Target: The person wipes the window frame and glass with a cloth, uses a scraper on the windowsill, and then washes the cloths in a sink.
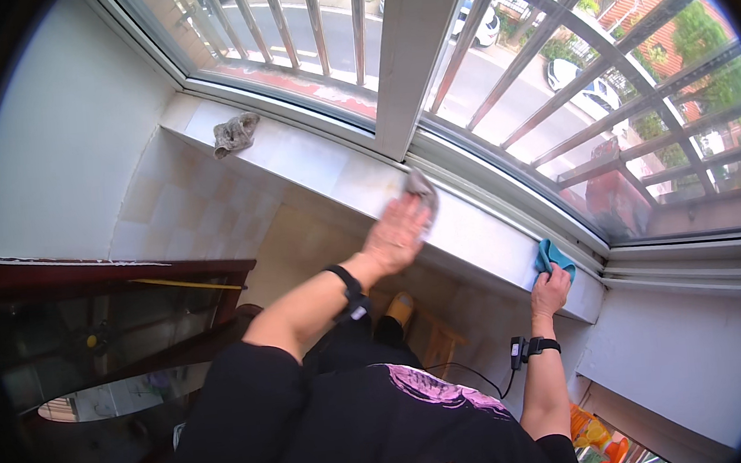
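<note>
My left hand (397,233) lies over a grey-brown cloth (421,191) on the white window sill (333,169). Motion blurs this hand and its cloth, and the palm covers part of the fabric. Farther right, my right hand (551,289) grips a bunched teal cloth (550,258) between fingers and thumb, at the sill's right end beside the window track. A second grey-brown cloth (235,135) sits crumpled by itself near the left end of the sill.
Above the sill are a window frame (412,52) and metal bars (533,98). Dark wooden furniture with glass (122,316) stands at left. Below me are a yellow shoe (401,307), a wooden stool (443,340) and a cable (486,379). An orange spray bottle (592,433) is at lower right.
</note>
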The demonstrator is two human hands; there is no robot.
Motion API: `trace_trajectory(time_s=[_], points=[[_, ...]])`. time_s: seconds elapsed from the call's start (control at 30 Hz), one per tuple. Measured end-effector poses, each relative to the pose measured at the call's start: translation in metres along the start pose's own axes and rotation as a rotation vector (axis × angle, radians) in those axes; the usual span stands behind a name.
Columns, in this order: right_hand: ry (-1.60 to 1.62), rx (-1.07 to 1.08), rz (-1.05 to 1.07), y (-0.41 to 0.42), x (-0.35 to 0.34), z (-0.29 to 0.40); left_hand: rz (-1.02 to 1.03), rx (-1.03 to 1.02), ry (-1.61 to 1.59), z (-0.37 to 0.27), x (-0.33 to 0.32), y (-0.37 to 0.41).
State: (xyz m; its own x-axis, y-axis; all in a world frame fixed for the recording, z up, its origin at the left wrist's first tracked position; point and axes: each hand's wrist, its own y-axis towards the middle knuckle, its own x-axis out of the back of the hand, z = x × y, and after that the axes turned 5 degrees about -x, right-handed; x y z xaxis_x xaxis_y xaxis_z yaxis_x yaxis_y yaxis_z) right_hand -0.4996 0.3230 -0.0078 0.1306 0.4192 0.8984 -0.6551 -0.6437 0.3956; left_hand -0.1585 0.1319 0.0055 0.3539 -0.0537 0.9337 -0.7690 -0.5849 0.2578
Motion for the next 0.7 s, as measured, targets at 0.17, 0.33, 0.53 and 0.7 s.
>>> trace_trajectory(time_s=[0.17, 0.33, 0.53, 0.7], points=[[0.041, 0.019, 0.075, 0.009, 0.006, -0.011, 0.221, -0.234, -0.191, -0.077, -0.02, 0.037], [0.061, 0.074, 0.041, 0.001, 0.011, -0.016, 0.156, 0.107, 0.089, 0.024, 0.008, 0.005], [0.068, 0.101, -0.022, -0.003, 0.01, -0.011, 0.124, 0.623, 0.329, 0.207, 0.076, -0.07], [0.045, 0.068, -0.059, -0.008, 0.007, -0.002, 0.021, 0.486, 0.254, 0.157, 0.046, -0.063]])
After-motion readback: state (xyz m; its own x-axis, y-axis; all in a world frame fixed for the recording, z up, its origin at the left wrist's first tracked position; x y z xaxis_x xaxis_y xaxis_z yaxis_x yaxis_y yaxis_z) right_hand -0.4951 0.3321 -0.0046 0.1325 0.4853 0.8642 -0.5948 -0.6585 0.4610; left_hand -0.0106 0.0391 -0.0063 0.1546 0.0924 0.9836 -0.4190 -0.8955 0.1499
